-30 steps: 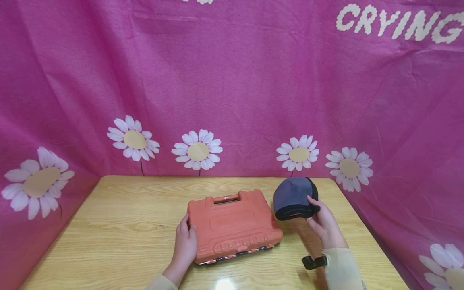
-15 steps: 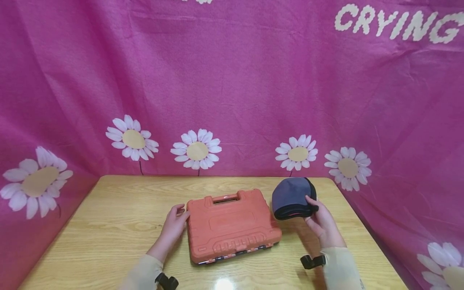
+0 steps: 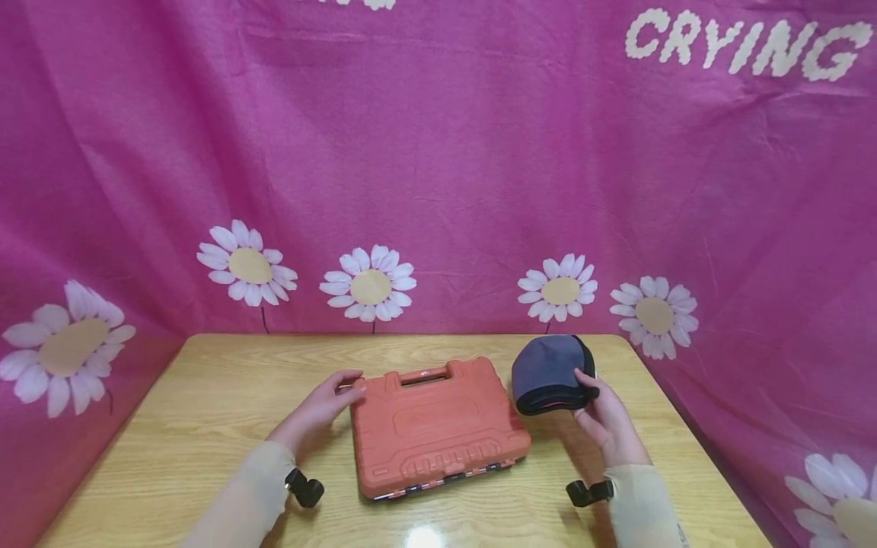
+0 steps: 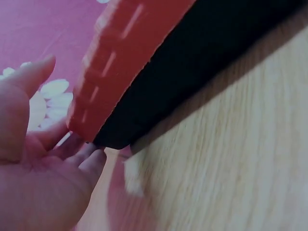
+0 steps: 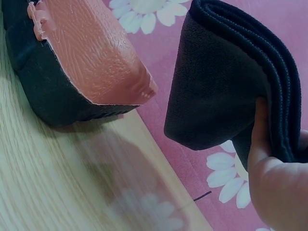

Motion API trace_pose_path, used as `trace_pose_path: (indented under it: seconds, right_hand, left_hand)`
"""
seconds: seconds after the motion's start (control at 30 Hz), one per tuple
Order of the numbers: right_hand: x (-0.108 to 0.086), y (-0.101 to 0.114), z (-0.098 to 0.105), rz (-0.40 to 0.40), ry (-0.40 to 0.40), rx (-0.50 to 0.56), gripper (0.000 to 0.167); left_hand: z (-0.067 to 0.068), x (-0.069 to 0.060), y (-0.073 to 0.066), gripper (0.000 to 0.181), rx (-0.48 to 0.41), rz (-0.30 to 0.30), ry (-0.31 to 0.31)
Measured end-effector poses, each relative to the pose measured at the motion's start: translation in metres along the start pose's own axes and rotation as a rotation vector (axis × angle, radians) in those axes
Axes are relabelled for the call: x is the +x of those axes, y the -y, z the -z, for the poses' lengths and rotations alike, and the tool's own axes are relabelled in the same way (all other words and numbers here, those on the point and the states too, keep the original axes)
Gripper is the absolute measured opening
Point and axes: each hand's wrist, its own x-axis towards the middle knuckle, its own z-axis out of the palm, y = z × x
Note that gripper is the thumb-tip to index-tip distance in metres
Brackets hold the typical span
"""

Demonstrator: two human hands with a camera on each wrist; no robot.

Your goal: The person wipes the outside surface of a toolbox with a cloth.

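Note:
A red-orange plastic carrying case (image 3: 438, 422) with a black lower half lies on the table, its lid down. My left hand (image 3: 325, 403) is at its far left corner, fingers touching the edge. In the left wrist view the thumb stands away from the case and the fingers (image 4: 89, 161) reach round the corner. To the right of the case, my right hand (image 3: 610, 426) grips a folded grey cloth (image 3: 548, 371) with black stitched edging, held above the table. The right wrist view shows the thumb pressed to one face of the cloth (image 5: 216, 82); the other fingers are mostly hidden behind it.
The wooden table (image 3: 226, 411) ends at a pink-purple curtain (image 3: 445, 190) printed with white daisies, which hangs behind it and along both sides. Black camera mounts (image 3: 304, 489) sit at both wrists.
My left hand has loosened its hold on the case's left side and slid away along it to the far corner. The right hand still holds the cloth in nearly the same place.

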Motion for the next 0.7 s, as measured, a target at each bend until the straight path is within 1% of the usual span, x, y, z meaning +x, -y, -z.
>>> trace_pose_path:
  seconds: [0.13, 0.2, 0.33, 0.43, 0.57, 0.7]
  right_hand:
    - [0.000, 0.000, 0.000, -0.003, 0.002, -0.003, 0.018]
    - [0.001, 0.000, 0.000, 0.003, 0.008, -0.004, 0.017]
    - [0.002, -0.001, 0.001, 0.010, 0.022, 0.008, 0.018]
    - [0.002, -0.002, 0.001, 0.022, 0.045, 0.013, 0.020]
    - [0.001, -0.002, 0.003, 0.036, 0.070, 0.025, 0.021]
    - [0.001, -0.003, 0.003, 0.031, 0.063, 0.042, 0.021]
  left_hand:
    - [0.001, 0.004, -0.001, 0.060, 0.043, -0.030, 0.048]
    - [0.002, 0.005, 0.001, 0.060, 0.043, -0.034, 0.070]
    - [0.002, 0.008, 0.006, 0.058, 0.028, -0.067, 0.109]
    - [0.002, 0.008, 0.008, 0.057, 0.022, -0.076, 0.109]
    - [0.001, 0.006, 0.009, 0.057, 0.017, -0.075, 0.089]
    - [-0.001, 0.002, 0.009, 0.054, 0.014, -0.090, 0.070]
